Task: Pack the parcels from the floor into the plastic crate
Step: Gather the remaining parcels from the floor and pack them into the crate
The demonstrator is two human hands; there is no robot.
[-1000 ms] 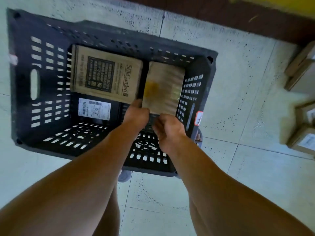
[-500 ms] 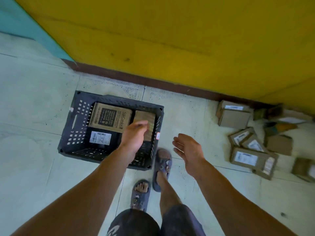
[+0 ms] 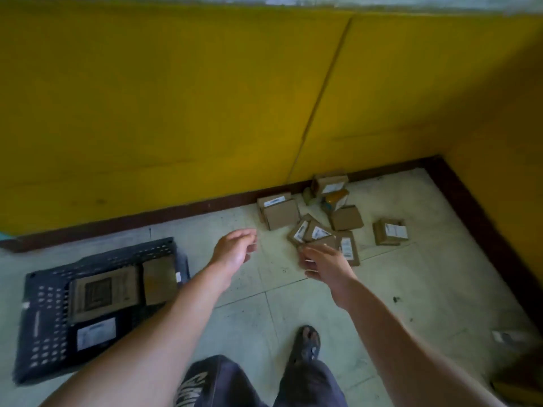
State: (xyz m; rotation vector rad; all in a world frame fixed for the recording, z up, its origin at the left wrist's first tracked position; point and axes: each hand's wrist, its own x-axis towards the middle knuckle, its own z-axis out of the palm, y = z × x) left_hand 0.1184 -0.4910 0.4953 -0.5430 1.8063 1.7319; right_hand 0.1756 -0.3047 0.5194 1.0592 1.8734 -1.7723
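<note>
The black plastic crate [image 3: 41,318] sits on the floor at the lower left. Inside it lie a large printed brown parcel [image 3: 102,292], a smaller brown parcel [image 3: 160,279] and a dark parcel with a white label [image 3: 97,333]. Several brown cardboard parcels [image 3: 311,230] are scattered on the floor by the wall, ahead and to the right. My left hand [image 3: 233,249] is stretched out over bare floor, fingers relaxed, holding nothing. My right hand [image 3: 324,264] reaches out just in front of the nearest parcels with loosely bent fingers and holds nothing.
A yellow wall [image 3: 205,113] with a dark skirting runs behind the parcels and turns a corner on the right. A single parcel [image 3: 390,232] lies apart to the right. My sandalled foot [image 3: 307,345] stands on the tiles below the hands.
Both hands let go of the smaller parcel, which stays in the crate. I have turned right and both arms now reach toward the parcels on the floor.
</note>
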